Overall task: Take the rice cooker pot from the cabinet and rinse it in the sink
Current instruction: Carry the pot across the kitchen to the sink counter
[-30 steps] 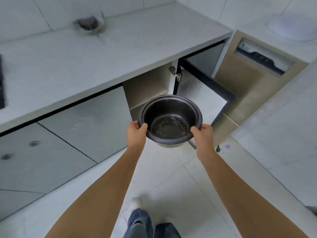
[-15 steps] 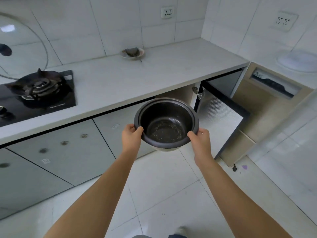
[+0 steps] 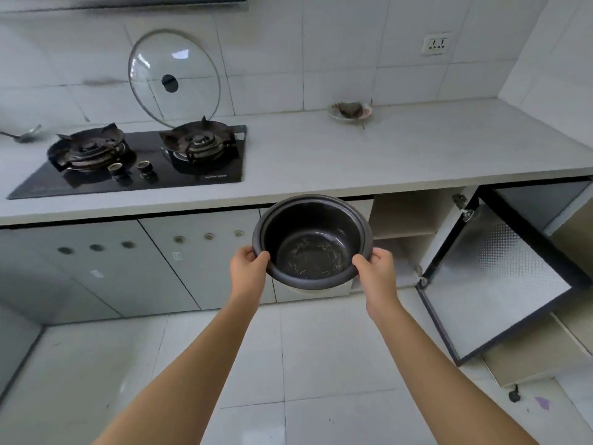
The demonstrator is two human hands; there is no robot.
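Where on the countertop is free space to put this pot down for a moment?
The widest bare patch of countertop lies between the gas stove and the small dish, directly above the pot. More bare surface runs right of the dish toward the corner. The left side is crowded: stove, leaning glass lid, and a spoon.

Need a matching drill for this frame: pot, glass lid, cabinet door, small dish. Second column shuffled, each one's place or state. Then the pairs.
1. rice cooker pot
2. glass lid
3. cabinet door
4. small dish

A. swung open
B. on the countertop by the wall
C. held by left hand and right hand
D. propped against the wall tiles behind the stove

Pairs: 1-C, 2-D, 3-A, 4-B
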